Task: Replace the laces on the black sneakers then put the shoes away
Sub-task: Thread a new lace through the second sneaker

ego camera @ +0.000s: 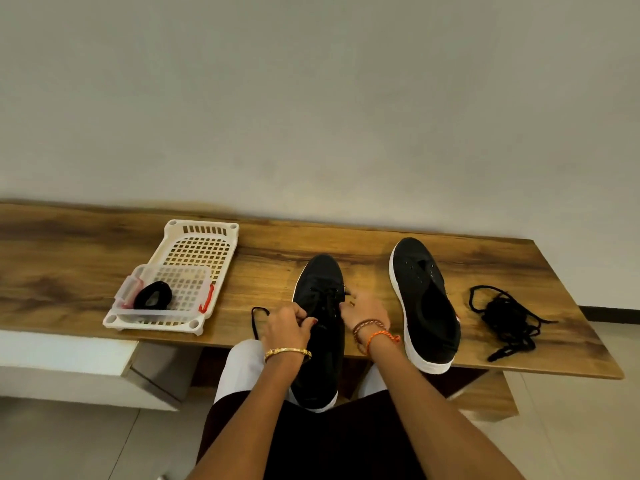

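Sitting left on the brown wooden bench [86, 268], a white plastic basket [207, 247] holds a coiled black lace [152, 295]. Your left hand [285, 325] pinches the thin black shoelace [258, 318]; your right hand [365, 310], fingers relaxed, touches the near black sneaker [320, 289]. The unlaced second black sneaker [424, 299] and tangled old black laces [507, 320] lie right.

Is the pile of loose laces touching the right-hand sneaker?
Apart. The head view shows bare wood between the laces and the sneaker.

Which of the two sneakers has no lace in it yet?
The right-hand sneaker, standing alone beside the loose lace pile: its eyelets are bare. The other, between both hands, is partly laced.
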